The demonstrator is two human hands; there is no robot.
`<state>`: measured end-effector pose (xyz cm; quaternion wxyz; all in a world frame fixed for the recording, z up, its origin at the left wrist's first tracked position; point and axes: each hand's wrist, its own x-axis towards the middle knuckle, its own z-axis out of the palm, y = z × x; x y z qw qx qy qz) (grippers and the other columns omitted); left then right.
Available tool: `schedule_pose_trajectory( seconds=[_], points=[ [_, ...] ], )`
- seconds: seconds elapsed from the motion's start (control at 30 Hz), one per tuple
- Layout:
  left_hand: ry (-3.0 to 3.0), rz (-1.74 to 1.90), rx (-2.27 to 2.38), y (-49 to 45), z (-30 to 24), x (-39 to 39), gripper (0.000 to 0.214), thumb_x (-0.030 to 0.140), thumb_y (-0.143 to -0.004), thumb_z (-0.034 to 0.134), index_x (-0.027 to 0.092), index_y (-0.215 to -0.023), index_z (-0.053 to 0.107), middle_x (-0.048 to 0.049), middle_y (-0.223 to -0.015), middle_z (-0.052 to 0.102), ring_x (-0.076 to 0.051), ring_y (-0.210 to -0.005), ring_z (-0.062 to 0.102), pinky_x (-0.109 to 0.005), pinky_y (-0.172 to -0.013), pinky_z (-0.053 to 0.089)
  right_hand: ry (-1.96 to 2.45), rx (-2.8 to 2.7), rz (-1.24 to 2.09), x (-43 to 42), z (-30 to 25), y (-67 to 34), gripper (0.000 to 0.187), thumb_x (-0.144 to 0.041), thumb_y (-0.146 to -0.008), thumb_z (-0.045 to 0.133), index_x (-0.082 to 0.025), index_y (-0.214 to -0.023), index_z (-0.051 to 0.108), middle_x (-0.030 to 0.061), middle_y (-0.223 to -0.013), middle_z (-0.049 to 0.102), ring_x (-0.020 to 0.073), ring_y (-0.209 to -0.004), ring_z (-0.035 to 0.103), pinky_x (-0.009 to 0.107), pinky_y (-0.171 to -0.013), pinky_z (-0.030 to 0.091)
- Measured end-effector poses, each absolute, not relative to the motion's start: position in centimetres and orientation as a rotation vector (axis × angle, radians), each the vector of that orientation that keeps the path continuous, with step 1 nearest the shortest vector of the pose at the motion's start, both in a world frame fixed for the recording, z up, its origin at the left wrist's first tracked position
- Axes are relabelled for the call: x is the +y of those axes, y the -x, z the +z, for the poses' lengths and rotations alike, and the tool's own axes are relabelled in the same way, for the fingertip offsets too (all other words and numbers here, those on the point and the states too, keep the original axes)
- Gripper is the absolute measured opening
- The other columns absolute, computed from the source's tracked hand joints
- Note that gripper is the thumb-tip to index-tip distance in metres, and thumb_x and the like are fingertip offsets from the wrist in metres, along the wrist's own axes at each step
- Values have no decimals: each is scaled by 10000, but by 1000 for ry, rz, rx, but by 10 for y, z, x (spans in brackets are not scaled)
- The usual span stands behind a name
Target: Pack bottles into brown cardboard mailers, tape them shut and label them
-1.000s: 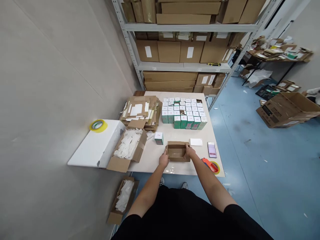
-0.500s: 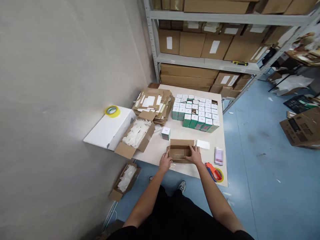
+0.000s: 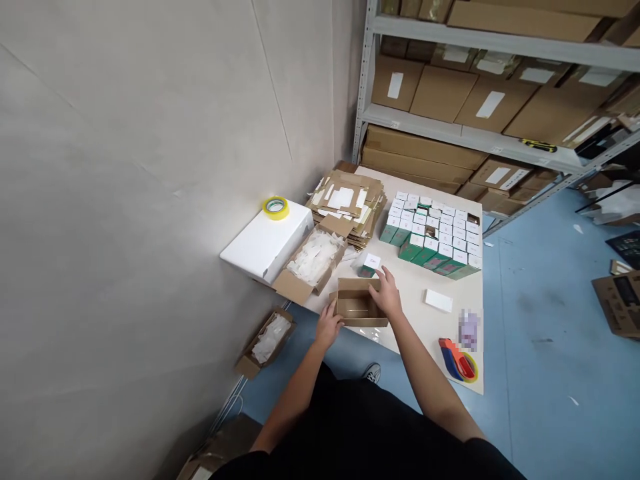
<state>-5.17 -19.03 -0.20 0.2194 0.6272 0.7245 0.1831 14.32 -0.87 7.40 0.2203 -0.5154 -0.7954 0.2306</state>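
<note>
A small open cardboard box (image 3: 356, 308) sits near the front edge of the white table (image 3: 435, 323). My left hand (image 3: 329, 325) grips the box's near left corner, fingers curled on the wall. My right hand (image 3: 386, 293) rests on the box's far right side, fingers spread over the rim. A single small green-and-white carton (image 3: 370, 265) stands just beyond the box, near my right fingertips. Behind it stands a block of several green-and-white cartons (image 3: 437, 235).
A stack of flattened cardboard (image 3: 349, 203) lies at the table's back left. An open box of white packets (image 3: 314, 261) and a white slab with a yellow tape roll (image 3: 275, 207) are left. A white card (image 3: 439, 301), a tape dispenser (image 3: 457, 359) and shelving with boxes (image 3: 480, 100) are right.
The camera has turned left. My right hand moved from the box's right wall to its far right rim, nearer the single carton. My left hand stays on the left corner.
</note>
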Motion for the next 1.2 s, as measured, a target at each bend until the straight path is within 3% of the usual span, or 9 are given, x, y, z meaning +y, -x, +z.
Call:
schedule_pose_trajectory(
  seconds=[0.3,0.47,0.63,0.8,1.2],
  points=[
    [-1760,475,1948,109,10,-183,160,208,-948,637,218,-1020,780,-67,-1720,302,-346,-1501,376,-517,-1139,496,1398,-2411,624,67,61,17,633,-351,-940,612,-184,-1540,500,159,-1646,394,347,-1487,389,494,-1218,376],
    [-1808,465,1895,114,11,-179,143,213,-940,651,246,-1002,775,-21,-1709,326,-346,-1492,375,-515,-1091,540,1536,-2541,559,107,51,69,519,-312,-949,624,-179,-1450,600,148,-1516,564,341,-1382,471,463,-1189,379],
    [-1801,458,1897,114,-1,-176,134,196,-925,660,241,-985,770,-2,-1731,281,-356,-1486,385,-530,-1093,541,1773,-2556,500,126,43,103,462,-286,-986,586,-198,-1439,604,149,-1419,658,311,-1307,547,417,-1102,432],
    [-1791,471,1886,115,-11,-172,129,183,-905,678,246,-954,779,11,-1733,276,-360,-1485,393,-533,-1096,541,1972,-2564,546,130,43,120,396,-119,-978,473,-169,-1276,730,167,-1218,755,255,-1119,684,334,-962,496],
    [-1831,497,1936,114,11,-176,119,150,-902,664,209,-901,767,-40,-1720,310,-362,-1444,451,-508,-1035,575,1604,-2329,429,100,77,70,314,-157,-962,520,-170,-1110,796,129,-1071,800,255,-973,722,299,-862,511]
  ],
)
